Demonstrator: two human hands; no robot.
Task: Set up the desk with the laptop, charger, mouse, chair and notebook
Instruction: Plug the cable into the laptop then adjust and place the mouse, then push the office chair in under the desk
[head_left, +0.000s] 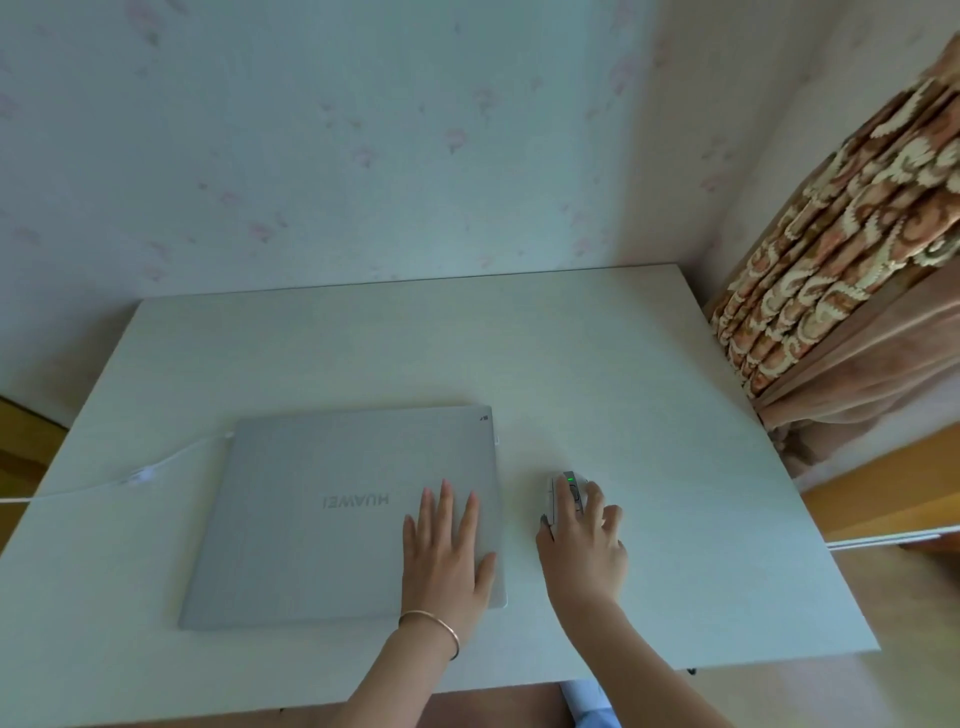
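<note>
A closed silver laptop (322, 514) lies flat on the white desk (571, 353), left of centre. A white charger cable (130, 475) runs from the laptop's far left corner off the desk's left edge. My left hand (444, 551) rests flat on the laptop lid near its right edge, fingers spread. Just right of the laptop sits a pale mouse (569, 491) with a green light. My right hand (584, 540) is cupped over it, fingers on its buttons. No chair or notebook is in view.
The desk stands against a pale flowered wall (363, 156). A patterned brown curtain (841, 249) hangs beside the desk's right edge. Wooden flooring (872, 493) shows on both sides of the desk.
</note>
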